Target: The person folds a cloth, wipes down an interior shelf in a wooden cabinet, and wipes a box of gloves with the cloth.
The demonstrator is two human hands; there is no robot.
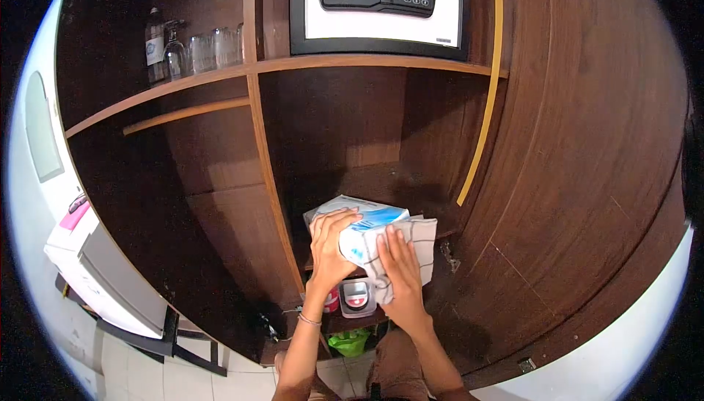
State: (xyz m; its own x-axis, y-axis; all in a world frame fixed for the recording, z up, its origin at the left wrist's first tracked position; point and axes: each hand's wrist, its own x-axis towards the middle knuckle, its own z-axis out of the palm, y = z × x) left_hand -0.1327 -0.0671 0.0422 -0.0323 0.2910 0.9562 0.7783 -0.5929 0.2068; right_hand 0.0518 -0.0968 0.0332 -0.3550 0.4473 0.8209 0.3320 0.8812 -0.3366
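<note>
A white-and-blue box (383, 216) is held up in front of the lower cabinet compartment. My left hand (331, 248) grips its left side, fingers curled over the top. With my right hand (400, 269) I press a checked cloth (424, 236) against the box's right side; the cloth hangs down past my palm. Below the box, a clear container (357, 300) with a red-and-white label inside stands low in the cabinet. A red item (331, 300) sits to its left, partly hidden behind my left wrist.
A safe (378, 23) sits on the shelf above, with glasses (213, 49) and a bottle (154, 45) to its left. A wooden divider (271, 166) runs down left of the box. A green bag (349, 342) lies below. A small white fridge (110, 276) stands far left.
</note>
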